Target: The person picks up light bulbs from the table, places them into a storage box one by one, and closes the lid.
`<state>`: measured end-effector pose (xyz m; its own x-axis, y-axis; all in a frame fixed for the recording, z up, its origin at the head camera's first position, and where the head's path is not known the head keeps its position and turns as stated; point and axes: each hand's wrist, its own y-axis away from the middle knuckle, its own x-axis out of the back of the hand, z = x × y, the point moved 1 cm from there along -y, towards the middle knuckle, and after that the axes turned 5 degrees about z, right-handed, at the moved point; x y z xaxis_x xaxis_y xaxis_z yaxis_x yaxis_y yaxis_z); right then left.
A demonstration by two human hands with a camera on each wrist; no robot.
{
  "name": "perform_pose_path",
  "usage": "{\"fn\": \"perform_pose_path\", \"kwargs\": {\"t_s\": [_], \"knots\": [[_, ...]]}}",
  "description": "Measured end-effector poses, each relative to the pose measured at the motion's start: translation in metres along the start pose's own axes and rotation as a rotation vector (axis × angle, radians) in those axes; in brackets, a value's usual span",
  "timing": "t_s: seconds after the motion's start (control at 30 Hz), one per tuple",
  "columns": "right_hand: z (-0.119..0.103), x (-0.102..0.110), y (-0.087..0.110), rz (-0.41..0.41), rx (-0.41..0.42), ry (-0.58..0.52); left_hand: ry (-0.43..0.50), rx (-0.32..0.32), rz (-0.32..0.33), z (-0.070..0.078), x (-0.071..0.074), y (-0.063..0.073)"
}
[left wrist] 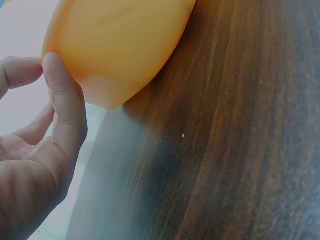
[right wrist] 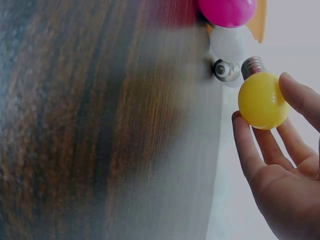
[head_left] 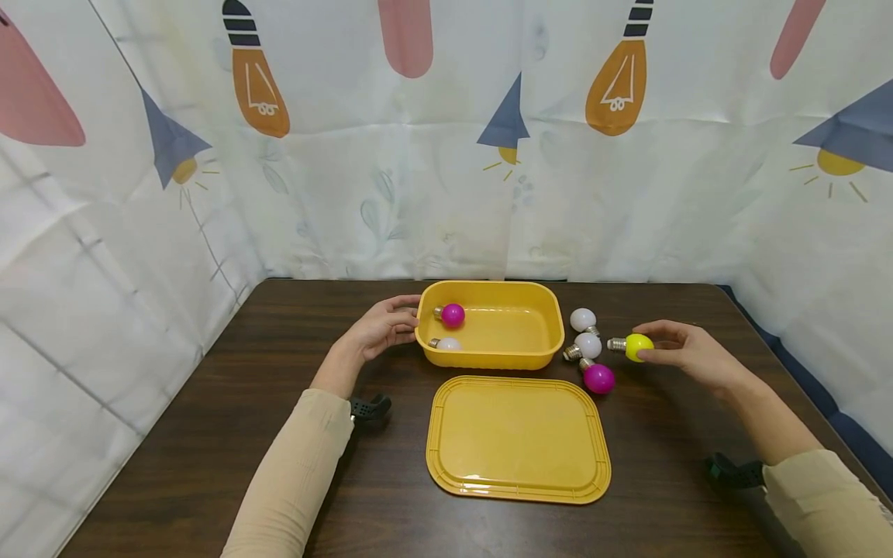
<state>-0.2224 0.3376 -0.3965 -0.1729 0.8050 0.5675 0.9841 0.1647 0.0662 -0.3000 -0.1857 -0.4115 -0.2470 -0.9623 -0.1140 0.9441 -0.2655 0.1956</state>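
My right hand (head_left: 687,354) pinches a yellow light bulb (head_left: 638,347) by its round end, its metal screw base pointing left. The right wrist view shows thumb and fingertips around this bulb (right wrist: 263,101). At the left end of a yellow plastic box (head_left: 502,360), my left hand (head_left: 384,329) grips the rim. Seen from the left wrist, its thumb and a finger meet at the edge of the box (left wrist: 115,45). Inside the box lie a magenta bulb (head_left: 453,315) and a white bulb (head_left: 449,344), both toward its left side.
Between the box and my right hand lie two white bulbs (head_left: 583,319) and a magenta bulb (head_left: 598,379), close together. A flat yellow lid (head_left: 518,439) lies in front of the box on the dark wooden table (head_left: 230,403). A patterned curtain (head_left: 446,194) hangs behind.
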Motion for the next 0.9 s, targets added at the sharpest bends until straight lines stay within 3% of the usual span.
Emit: {"fn": "perform_pose_path", "kwargs": {"t_s": [0.9], "knots": [[-0.014,0.005,0.001,0.007,0.006,-0.038,-0.021,0.002,-0.003,0.000,0.001,0.000]]}}
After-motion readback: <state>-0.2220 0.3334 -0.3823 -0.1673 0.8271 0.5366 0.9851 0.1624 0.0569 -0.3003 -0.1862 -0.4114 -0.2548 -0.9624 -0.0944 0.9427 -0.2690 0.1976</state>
